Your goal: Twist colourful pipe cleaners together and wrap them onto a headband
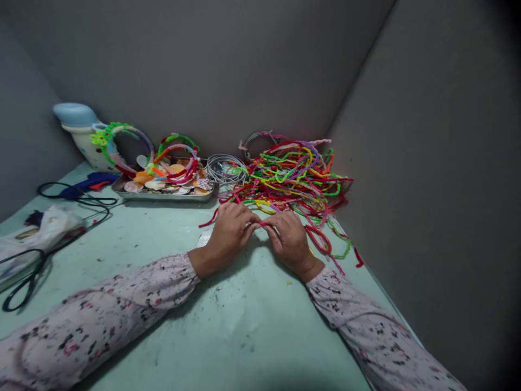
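Note:
Above the middle of the table, my left hand (230, 231) and my right hand (290, 239) meet almost fingertip to fingertip. Both pinch a pink pipe cleaner (263, 224), of which only a short bit shows between the thumbs and fingers. The rest of it is hidden by my hands. Just beyond them lies a tangled heap of coloured pipe cleaners (293, 168). A red pipe cleaner loop (319, 240) rests close to my right wrist.
Behind my left hand stands a metal tray (171, 197) of shells and fuzzy rings, with a coil of grey wire (226, 169) beside it. A bottle with a blue lid (76, 115), a black cord (81, 198) and a plastic bag (49, 228) are at the left. Grey walls enclose the table.

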Demonstrator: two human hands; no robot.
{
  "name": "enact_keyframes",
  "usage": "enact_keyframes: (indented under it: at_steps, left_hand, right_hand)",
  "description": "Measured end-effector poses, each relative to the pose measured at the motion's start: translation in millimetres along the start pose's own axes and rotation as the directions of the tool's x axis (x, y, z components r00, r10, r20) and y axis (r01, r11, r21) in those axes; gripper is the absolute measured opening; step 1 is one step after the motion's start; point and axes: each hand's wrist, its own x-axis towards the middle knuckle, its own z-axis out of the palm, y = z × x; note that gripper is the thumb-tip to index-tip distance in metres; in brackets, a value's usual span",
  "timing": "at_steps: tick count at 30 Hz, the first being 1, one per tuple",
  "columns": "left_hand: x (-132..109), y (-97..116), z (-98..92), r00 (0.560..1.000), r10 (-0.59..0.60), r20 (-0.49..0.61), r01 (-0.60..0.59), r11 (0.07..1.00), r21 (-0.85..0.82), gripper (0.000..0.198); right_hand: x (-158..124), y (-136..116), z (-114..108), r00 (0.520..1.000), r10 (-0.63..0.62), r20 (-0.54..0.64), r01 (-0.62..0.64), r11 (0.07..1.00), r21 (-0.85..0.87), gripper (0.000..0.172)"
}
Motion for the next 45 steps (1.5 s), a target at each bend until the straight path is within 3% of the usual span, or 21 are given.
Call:
enact_keyframes:
  at_steps: [11, 20, 29, 37, 45]
  left_hand:
    - [1.8, 1.8, -1.9, 0.999, 0.000, 0.046, 0.001, 1.000, -0.018, 0.019]
    - [1.0, -1.9, 0.4, 1.000, -0.010, -0.014, 0.010, 1.000, -0.009, 0.019]
    - [2.2, 4.4, -4.8, 0.996, -0.020, 0.088, 0.020, 1.000, 0.005, 0.019]
    - [3.2, 5.1, -4.6, 0.995, -0.045, 0.094, 0.051, 0.997, -0.057, 0.018]
    - [9.3, 4.2, -8.9, 0.977, -0.109, 0.184, 0.138, 0.979, -0.152, 0.020]
  right_hand:
    - [-1.7, 0.4, -0.1, 1.000, -0.020, -0.006, 0.020, 1.000, -0.007, 0.010]
    - [0.2, -0.2, -0.5, 0.999, -0.007, -0.042, 0.006, 1.000, -0.015, 0.011]
    - [0.3, -0.9, -0.1, 0.999, -0.036, -0.020, 0.035, 0.999, -0.025, 0.010]
    - [-1.3, 1.2, 0.7, 0.999, -0.019, -0.031, 0.018, 1.000, -0.025, 0.009]
    - [-1.8, 1.4, 0.3, 1.000, -0.023, -0.014, 0.022, 1.000, -0.017, 0.009]
